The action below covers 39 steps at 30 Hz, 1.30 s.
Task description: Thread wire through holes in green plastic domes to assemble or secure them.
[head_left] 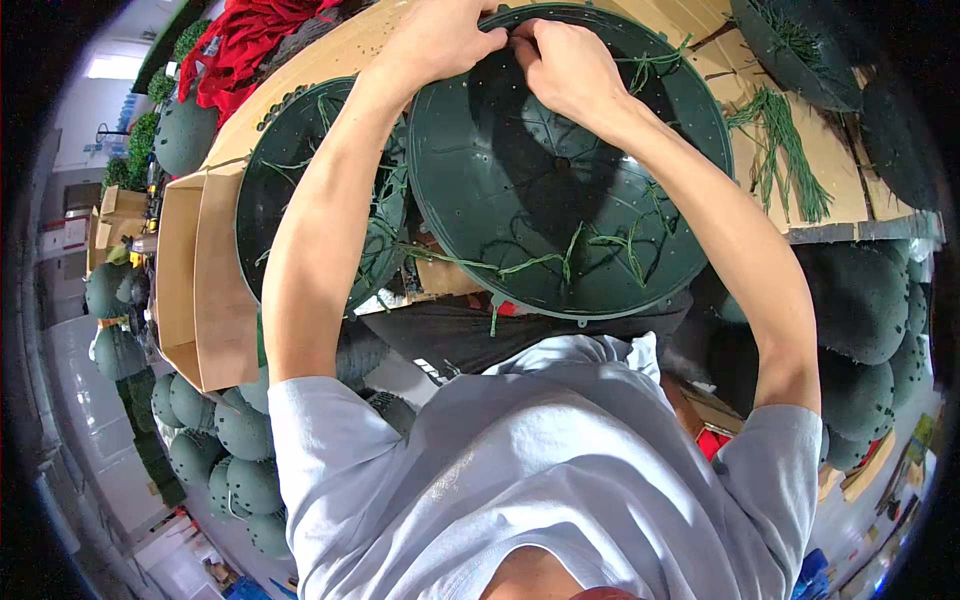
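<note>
To my left, grey-green foam balls [215, 440] lay heaped low beside an open cardboard box [190, 290]. Next came a second dark green plastic dome [300, 190], hollow side up, with loose green stems inside. My left hand [440, 40] was closed at the far rim of the big dark green half-shell [560, 180] that stood before me on the table [830, 150]. My right hand [565, 65] met it there, fingers pinched together, seemingly on a thin green stem, though the grip was too small to tell. Further right, a bundle of green stems [785, 150] lay on the table.
</note>
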Each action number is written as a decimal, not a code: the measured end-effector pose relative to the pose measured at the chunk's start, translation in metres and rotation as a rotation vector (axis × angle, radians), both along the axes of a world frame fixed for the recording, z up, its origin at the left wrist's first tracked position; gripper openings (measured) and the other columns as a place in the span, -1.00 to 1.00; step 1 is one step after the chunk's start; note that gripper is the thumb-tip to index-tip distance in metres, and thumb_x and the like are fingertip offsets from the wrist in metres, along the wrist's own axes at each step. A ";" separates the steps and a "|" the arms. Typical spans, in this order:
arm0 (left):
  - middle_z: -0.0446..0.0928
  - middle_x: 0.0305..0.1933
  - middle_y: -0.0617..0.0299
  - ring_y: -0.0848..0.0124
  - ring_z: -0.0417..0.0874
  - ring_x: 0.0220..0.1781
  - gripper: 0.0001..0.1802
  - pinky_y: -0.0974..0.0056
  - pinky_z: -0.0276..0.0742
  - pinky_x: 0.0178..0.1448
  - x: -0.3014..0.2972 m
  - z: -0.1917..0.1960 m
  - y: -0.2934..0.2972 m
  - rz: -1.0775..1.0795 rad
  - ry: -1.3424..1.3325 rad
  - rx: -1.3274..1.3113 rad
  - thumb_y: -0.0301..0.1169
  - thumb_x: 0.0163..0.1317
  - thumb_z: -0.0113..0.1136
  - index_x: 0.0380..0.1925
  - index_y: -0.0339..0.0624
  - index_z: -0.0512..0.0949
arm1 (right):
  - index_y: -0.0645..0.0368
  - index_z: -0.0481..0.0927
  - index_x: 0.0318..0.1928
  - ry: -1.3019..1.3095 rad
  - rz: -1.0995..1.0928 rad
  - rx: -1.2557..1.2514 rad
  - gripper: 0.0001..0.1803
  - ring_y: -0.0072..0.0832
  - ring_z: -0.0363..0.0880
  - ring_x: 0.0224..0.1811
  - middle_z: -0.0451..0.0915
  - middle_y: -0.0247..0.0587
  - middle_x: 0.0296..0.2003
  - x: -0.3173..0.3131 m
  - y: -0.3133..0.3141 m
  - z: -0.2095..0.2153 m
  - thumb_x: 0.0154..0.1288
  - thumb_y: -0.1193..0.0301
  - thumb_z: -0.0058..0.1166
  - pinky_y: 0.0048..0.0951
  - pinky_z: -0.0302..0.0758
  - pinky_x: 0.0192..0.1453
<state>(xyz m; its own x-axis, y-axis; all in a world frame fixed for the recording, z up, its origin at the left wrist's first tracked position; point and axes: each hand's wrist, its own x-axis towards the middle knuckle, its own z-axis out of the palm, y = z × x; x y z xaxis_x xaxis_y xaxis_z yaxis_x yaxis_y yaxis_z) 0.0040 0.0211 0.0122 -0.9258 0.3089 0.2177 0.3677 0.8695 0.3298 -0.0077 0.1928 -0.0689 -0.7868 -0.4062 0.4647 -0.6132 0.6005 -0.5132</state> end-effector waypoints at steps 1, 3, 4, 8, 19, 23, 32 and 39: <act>0.59 -0.37 -0.34 -0.24 0.67 -0.29 -0.75 -0.06 0.54 -0.20 0.000 -0.001 0.000 -0.001 0.000 -0.001 -0.37 0.12 0.23 -0.33 -0.38 0.65 | 0.31 0.70 -0.05 0.000 -0.001 -0.001 -0.73 0.06 0.72 -0.06 0.74 0.18 -0.17 0.001 -0.001 0.000 0.41 0.39 0.08 -0.02 0.61 0.10; 0.59 -0.38 -0.35 -0.24 0.66 -0.29 -0.75 -0.07 0.54 -0.20 -0.001 -0.002 0.001 0.029 0.001 -0.005 -0.37 0.12 0.23 -0.34 -0.39 0.65 | 0.29 0.70 -0.10 0.067 -0.002 0.030 -0.76 0.06 0.73 -0.10 0.73 0.16 -0.21 0.001 -0.002 0.000 0.41 0.39 0.07 0.01 0.60 0.07; 0.59 -0.38 -0.35 -0.24 0.66 -0.29 -0.75 -0.07 0.54 -0.20 -0.001 -0.002 0.001 0.027 0.002 -0.005 -0.37 0.12 0.23 -0.34 -0.39 0.65 | 0.29 0.70 -0.10 0.067 -0.005 0.031 -0.76 0.06 0.73 -0.10 0.73 0.16 -0.21 0.002 -0.003 0.001 0.41 0.39 0.07 0.01 0.60 0.07; 0.60 -0.37 -0.35 -0.21 0.69 -0.29 -0.74 -0.07 0.55 -0.21 -0.001 0.000 0.006 0.098 -0.032 -0.019 -0.35 0.13 0.25 -0.36 -0.41 0.65 | 0.29 0.64 -0.18 0.235 -0.011 0.142 -0.81 0.02 0.73 -0.27 0.72 0.13 -0.35 0.004 -0.003 -0.001 0.40 0.41 0.06 -0.07 0.58 -0.09; 0.71 -0.21 -0.27 -0.11 0.77 -0.05 -0.63 -0.05 0.65 0.10 -0.018 -0.028 -0.009 0.109 0.074 -0.054 -0.28 0.10 0.39 -0.10 -0.21 0.77 | 0.26 0.61 -0.29 0.419 -0.033 0.359 -0.88 -0.22 0.78 -0.45 0.73 0.01 -0.49 0.001 -0.013 -0.004 0.22 0.46 0.10 -0.22 0.56 -0.16; 0.70 -0.22 -0.28 -0.16 0.75 -0.05 -0.65 -0.06 0.64 0.07 -0.027 -0.029 -0.015 0.033 -0.013 -0.029 -0.35 0.11 0.32 -0.09 -0.23 0.76 | 0.26 0.61 -0.29 0.364 -0.090 0.320 -0.89 -0.22 0.78 -0.44 0.73 0.02 -0.47 -0.001 -0.019 -0.007 0.23 0.47 0.09 -0.23 0.54 -0.17; 0.66 -0.33 -0.25 -0.15 0.74 -0.20 -0.72 -0.02 0.60 -0.07 -0.024 -0.037 -0.015 0.058 0.086 -0.027 -0.30 0.19 0.29 -0.18 -0.24 0.72 | 0.29 0.64 -0.25 0.053 -0.106 0.119 -0.78 -0.08 0.79 -0.38 0.73 0.13 -0.45 -0.001 -0.022 -0.005 0.36 0.37 0.04 -0.11 0.57 -0.15; 0.71 -0.26 -0.19 -0.11 0.75 -0.12 -0.64 -0.05 0.64 0.02 -0.021 -0.029 -0.013 0.120 0.081 -0.134 -0.22 0.11 0.36 -0.12 -0.16 0.76 | 0.29 0.64 -0.27 0.165 -0.079 0.252 -0.73 -0.01 0.77 -0.32 0.72 0.14 -0.45 -0.003 -0.006 -0.006 0.40 0.31 0.03 -0.03 0.48 -0.01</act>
<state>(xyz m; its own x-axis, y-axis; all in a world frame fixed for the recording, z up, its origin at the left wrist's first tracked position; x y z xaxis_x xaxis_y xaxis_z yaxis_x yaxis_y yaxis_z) -0.0168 0.0080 -0.0171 -0.9388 0.2289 0.2574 0.2797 0.9427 0.1818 -0.0109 0.1870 -0.0754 -0.7429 -0.4651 0.4814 -0.6221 0.7453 -0.2398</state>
